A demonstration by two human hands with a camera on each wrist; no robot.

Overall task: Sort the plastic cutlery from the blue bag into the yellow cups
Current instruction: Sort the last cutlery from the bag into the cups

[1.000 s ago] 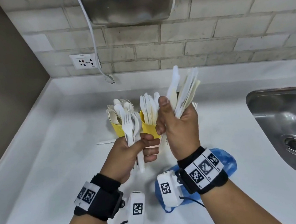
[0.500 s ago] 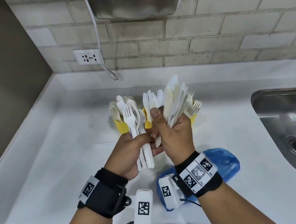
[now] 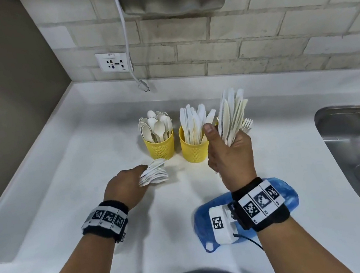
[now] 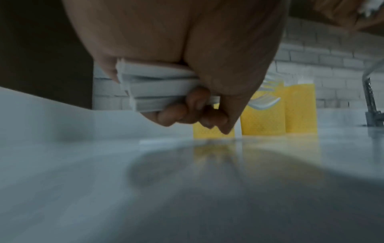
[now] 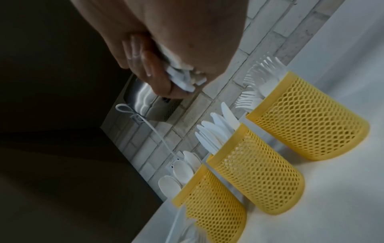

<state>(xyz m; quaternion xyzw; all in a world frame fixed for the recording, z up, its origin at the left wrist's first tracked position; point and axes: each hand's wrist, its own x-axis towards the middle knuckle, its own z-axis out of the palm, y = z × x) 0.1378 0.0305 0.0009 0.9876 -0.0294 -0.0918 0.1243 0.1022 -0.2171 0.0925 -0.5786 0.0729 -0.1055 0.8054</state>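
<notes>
The right hand [image 3: 228,152] is gripping a fanned bundle of plastic knives [image 3: 231,114] upright, just right of the knife cup [image 3: 194,150], the middle yellow cup. The left hand [image 3: 127,186] is closing its fingers round a bunch of what look like forks [image 3: 154,175], low over the counter [image 3: 67,200] in front of that cup. Squaring the knife handles first and lowering them straight into the middle cup would likely avoid snagging. The blue bag [image 3: 288,197] is lying nearer the person than the cup.
</notes>
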